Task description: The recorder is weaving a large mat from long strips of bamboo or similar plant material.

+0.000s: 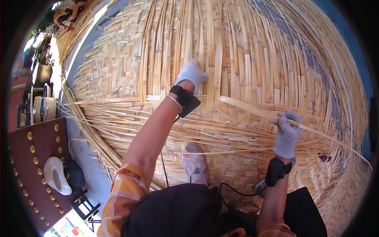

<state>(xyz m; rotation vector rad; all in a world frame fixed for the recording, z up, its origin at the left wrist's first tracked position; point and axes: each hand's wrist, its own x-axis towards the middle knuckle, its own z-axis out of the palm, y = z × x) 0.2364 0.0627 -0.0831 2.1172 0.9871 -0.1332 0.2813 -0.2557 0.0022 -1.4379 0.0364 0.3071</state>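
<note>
A large mat of woven pale reed strips [114,67] spreads in front of me, with long loose strips running away from me over its far half. My left hand [192,74], in a white glove, rests on these lengthwise strips near the middle. Its thumb sticks out to the right; the other fingers are mostly hidden behind the back of the hand. On the right, my gloved right hand [287,136] is closed around a long reed strip [244,106]. One end of that strip lies on the weave near the middle, and the other trails off to the right.
Crosswise strips [158,125] lie between my hands and my feet. A patterned shoe [195,164] stands on the mat. To the left are a studded dark red door [29,173], a pale hat [57,175], and several spools [47,109]. Another person [67,17] crouches at the far left.
</note>
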